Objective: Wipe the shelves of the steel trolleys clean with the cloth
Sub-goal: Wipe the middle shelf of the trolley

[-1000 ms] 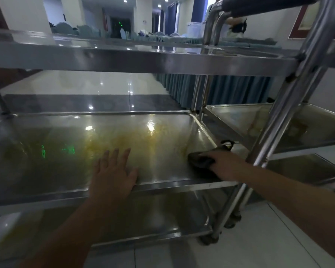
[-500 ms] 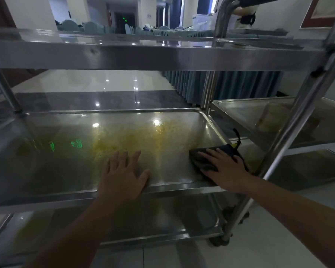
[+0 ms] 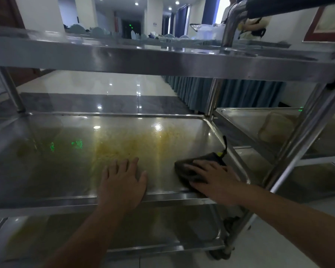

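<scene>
My right hand (image 3: 214, 179) presses the dark cloth (image 3: 193, 168) flat-fingered at the middle shelf's (image 3: 46, 171) front right corner, its long axis running left-right; my left hand (image 3: 122, 182) rests open beside it.

Just one head cam, looking forward and down from close up at the trolley's middle shelf (image 3: 46, 167), hall stretching out behind.

No text can be read: the green sign glow on the middle shelf (image 3: 46, 171) is only blurred.
</scene>
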The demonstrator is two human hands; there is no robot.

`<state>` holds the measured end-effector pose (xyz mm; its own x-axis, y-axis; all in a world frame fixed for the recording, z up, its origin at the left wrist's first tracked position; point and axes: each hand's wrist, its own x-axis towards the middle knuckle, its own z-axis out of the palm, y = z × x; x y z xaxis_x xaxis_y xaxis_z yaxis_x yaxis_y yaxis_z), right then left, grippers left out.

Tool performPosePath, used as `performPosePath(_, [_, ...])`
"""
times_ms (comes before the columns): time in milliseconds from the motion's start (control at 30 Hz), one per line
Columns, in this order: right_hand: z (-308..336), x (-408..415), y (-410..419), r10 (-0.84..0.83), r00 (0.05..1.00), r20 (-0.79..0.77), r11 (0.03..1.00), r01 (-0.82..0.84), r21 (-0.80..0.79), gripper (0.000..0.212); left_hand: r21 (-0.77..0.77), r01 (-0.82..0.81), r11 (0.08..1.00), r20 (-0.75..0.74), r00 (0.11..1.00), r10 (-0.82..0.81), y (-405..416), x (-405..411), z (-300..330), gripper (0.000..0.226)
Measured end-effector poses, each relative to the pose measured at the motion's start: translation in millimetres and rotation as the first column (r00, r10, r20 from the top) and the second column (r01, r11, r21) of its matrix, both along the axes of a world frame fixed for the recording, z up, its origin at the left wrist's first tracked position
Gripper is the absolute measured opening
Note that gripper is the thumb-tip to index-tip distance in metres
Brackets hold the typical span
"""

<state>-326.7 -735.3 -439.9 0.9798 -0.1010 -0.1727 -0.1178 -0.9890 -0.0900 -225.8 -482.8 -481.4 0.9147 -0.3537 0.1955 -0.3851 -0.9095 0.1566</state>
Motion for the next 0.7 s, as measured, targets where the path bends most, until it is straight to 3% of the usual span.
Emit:
performPosePath(100, [6.6, -46.2, 21.4, 0.115, 0.993, 0.005, 0.993, -0.115, 0.031, 0.059, -0.011, 0.010, 1.000, -0.022, 1.000, -0.010, -0.3, -0.9, 4.0, 0.056])
performPosePath(200, [5.1, -43.8, 25.5, 0.101, 0.995, 0.012, 0.992, -0.102, 0.068, 0.059, -0.015, 0.013, 1.000, -0.020, 1.000, -0.013, -0.3, -2.3, 3.7, 0.052])
performPosePath(500, [-25.0, 128.6, 19.7, -0.109, 0.993, 0.055, 0.992, 0.105, 0.068, 0.062, 0.017, 0.001, 1.000, 0.041, 0.999, -0.002, -2.0, -1.0, -2.5, 0.054])
performPosePath(700, [-19.0, 125.2, 31.8, -0.090, 0.995, 0.043, 0.993, 0.087, 0.074, 0.058, -0.024, -0.018, 1.000, 0.012, 1.000, 0.018, -0.4, 0.3, 0.5, 0.050])
